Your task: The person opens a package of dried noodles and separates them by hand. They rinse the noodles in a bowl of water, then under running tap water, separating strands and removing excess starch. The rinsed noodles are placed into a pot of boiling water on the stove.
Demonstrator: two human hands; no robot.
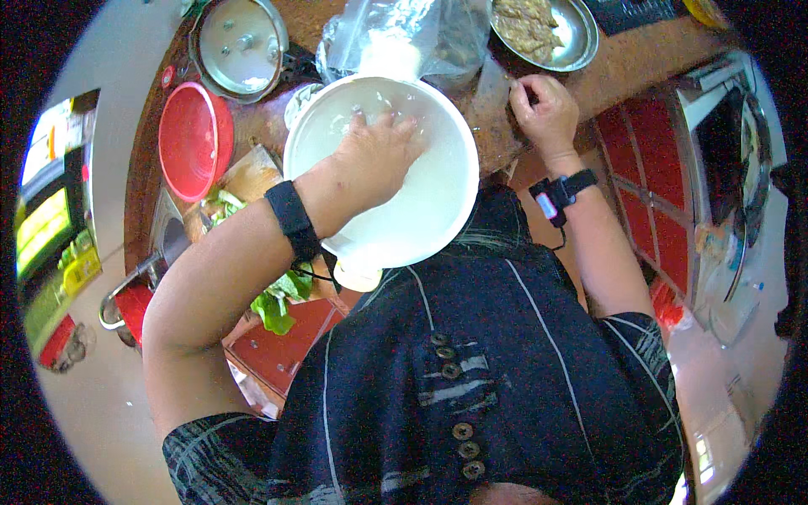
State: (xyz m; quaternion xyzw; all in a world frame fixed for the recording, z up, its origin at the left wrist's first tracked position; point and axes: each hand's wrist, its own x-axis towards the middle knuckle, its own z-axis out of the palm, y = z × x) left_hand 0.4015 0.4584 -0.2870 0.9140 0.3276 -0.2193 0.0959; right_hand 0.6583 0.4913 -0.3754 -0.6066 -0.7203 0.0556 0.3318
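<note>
My left hand (382, 151), palm down with its fingers spread, reaches into a round white plastic basin (475, 183). The fingertips are in cloudy, whitish liquid (410, 221) near the far side. The basin stands at the counter's near edge, against my dark shirt. My right hand (544, 110) is curled into a loose fist at the counter to the right of the basin, with nothing visible in it. Just beyond that hand lies a metal plate (584, 39) holding a pale brown, pasty food (527, 31). Clear plastic bags (454, 38) are behind the basin.
A red plastic bowl (192, 142) and a metal pot (243, 47) with whitish contents stand on the left. Leafy greens (278, 306) and a board (252, 173) are partly hidden by my left arm. Farther right is a hob with a wok (754, 151).
</note>
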